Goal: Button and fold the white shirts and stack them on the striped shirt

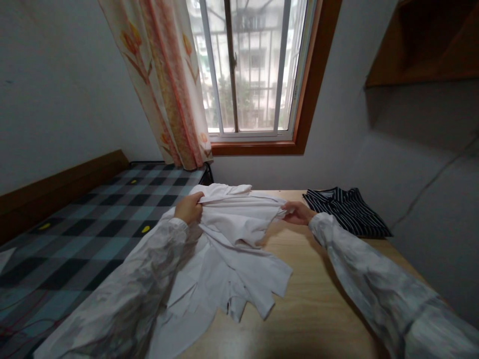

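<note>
A crumpled white shirt [235, 259] lies across the wooden table, its upper part pulled taut between my two hands. My left hand [189, 207] is closed on the shirt's left side, thumb on top of the cloth. On the right, my right hand [297, 213] pinches a gathered end of the same cloth. Below the stretched part, the rest of the shirt spreads toward me in loose folds and pointed corners. My fingers under the fabric are partly hidden.
A folded black-and-white striped shirt [346, 210] lies at the table's back right. The wooden table [310, 299] meets the wall under the window [254, 75]. Left of it stands a bed with a checked cover [97, 214], below a curtain [164, 75]. A shelf [422, 50] hangs upper right.
</note>
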The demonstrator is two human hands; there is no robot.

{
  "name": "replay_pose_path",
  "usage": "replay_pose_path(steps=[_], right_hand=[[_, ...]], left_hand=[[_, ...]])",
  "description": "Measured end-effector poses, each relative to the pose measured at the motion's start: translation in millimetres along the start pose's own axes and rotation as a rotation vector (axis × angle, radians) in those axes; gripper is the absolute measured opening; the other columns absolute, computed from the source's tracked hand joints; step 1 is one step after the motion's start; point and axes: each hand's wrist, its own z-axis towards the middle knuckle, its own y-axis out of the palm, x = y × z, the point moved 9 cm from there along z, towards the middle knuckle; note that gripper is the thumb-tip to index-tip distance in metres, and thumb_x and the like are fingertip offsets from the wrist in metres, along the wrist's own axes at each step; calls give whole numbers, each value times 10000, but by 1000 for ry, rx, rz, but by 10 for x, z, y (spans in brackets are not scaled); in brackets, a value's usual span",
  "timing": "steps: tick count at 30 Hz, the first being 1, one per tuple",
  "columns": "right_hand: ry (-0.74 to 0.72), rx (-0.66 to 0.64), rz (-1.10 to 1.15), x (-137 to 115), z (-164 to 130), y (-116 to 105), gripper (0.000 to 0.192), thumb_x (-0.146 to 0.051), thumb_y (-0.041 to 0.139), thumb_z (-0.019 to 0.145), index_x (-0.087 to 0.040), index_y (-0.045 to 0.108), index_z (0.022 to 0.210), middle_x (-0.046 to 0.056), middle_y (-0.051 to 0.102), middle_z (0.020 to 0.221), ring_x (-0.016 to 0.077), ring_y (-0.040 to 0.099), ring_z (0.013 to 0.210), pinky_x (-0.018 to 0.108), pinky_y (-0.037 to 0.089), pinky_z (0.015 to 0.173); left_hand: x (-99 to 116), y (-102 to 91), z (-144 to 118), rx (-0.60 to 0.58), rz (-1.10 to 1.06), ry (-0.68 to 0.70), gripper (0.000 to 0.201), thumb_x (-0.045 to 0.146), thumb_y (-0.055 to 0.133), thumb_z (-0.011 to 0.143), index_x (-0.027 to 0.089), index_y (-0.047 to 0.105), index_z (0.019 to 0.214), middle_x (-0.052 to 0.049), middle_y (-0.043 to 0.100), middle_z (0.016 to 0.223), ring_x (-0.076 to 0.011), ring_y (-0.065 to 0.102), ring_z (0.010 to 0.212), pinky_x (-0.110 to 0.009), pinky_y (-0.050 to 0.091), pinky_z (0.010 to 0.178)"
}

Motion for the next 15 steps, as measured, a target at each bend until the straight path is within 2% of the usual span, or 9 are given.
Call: replay_pose_path(steps=[4,10,13,15], right_hand=[[-59,16,108,-72,38,88,501,-370,641,771,-163,703,1224,142,802,1144,313,746,1130,447,616,993],[-219,188,186,-360,186,-3,546,-546,651,859,-199,645,1280,126,798,1164,331,754,1130,448,647,940],[-176,173,148,-366,143,-44,571,-616,684,878,-200,655,1269,137,802,1126,327,764,1074,445,651,901],[-97,106,22,-304,70,-29,603,-657,721,865,-199,680,1254,129,806,1094,310,769,1026,429,643,881]], left_hand=[[4,12,3,1,10,-13,258,161,512,857,250,704,1003,-56,774,999,-258,701,991,-296,389,721],[9,144,0,-26,14,-1,275,155,518,851,262,706,1020,-60,786,1062,-257,697,1030,-291,420,766],[-53,203,13,-35,29,-12,286,157,520,856,271,708,1040,-55,789,1089,-253,695,1045,-286,423,770],[-116,220,23,-36,43,-28,293,162,518,866,277,708,1057,-51,788,1091,-253,694,1038,-285,416,754]])
